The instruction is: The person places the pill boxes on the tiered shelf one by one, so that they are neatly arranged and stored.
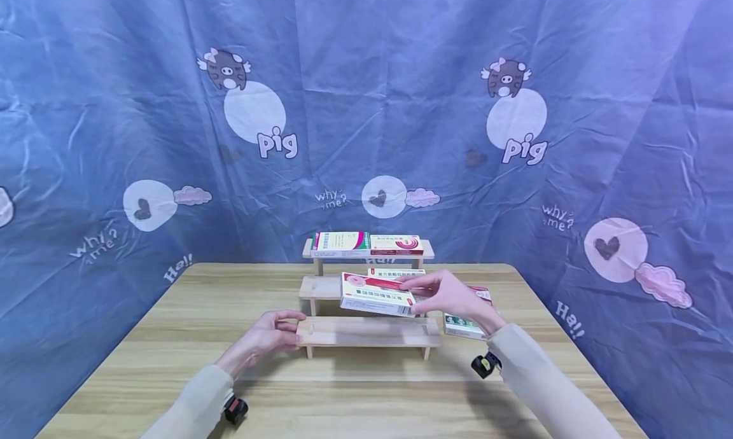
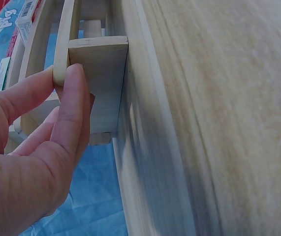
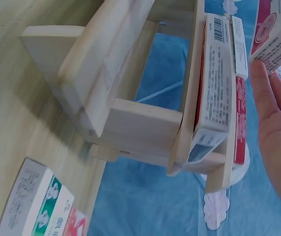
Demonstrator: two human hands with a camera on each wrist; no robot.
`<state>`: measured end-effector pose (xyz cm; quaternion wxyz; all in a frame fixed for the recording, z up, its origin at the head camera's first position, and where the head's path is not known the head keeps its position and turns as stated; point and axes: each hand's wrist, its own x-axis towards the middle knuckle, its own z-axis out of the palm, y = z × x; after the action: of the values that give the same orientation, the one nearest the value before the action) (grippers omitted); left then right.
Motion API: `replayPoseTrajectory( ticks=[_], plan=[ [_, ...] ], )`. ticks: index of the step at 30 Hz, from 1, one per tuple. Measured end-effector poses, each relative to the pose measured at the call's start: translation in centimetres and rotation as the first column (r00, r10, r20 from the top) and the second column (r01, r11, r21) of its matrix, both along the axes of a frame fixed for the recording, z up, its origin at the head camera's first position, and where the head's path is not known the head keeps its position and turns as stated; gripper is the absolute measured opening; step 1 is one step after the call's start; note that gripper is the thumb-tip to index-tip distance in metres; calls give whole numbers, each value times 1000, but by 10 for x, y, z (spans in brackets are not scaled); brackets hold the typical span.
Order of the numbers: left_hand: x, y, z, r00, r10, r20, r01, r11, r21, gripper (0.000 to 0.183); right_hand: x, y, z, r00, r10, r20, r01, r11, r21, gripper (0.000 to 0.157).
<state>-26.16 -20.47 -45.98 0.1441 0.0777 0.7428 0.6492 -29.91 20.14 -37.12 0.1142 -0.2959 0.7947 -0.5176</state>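
Note:
A three-tier wooden display stand (image 1: 366, 332) sits on the table. Its lowest shelf is pinched at the left end between the thumb and fingers of my left hand (image 1: 266, 337). My right hand (image 1: 449, 297) grips the right end of a white and red medicine box (image 1: 372, 294), held up in front of the middle shelf (image 1: 321, 287). Behind it, another white medicine box (image 3: 216, 78) rests on the right part of that shelf, partly hidden in the head view. Two more boxes lie on the top shelf: a white, green and magenta one (image 1: 340, 242) and a white and red one (image 1: 396, 244).
To the right of the stand, a white and green box (image 1: 465, 326) lies on the wooden table (image 1: 189, 324), with a red and white box (image 1: 482, 292) by it, partly covered by my right wrist. A blue patterned cloth (image 1: 366, 127) hangs behind the table.

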Motion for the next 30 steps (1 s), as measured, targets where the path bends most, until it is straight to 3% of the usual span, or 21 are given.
replayPoseTrajectory(
  ticks=[15,21,26,30],
  plan=[
    [1,0,2,1000,10,13,-10,1000,3,63,-23,-41,12,1000,-8,-19,9,999,50,50],
    [2,-2,1,1000,3,5,-3,1000,1,62,-32,-60,15,996,26,-89,-17,996,93,50],
    [3,-1,0,1000,22,19,-21,1000,-9,63,-33,-75,18,999,11,-41,-6,994,111,56],
    [3,1,2,999,36,27,-36,999,-13,64,-36,-84,20,999,-2,-54,10,989,148,57]
  ],
)
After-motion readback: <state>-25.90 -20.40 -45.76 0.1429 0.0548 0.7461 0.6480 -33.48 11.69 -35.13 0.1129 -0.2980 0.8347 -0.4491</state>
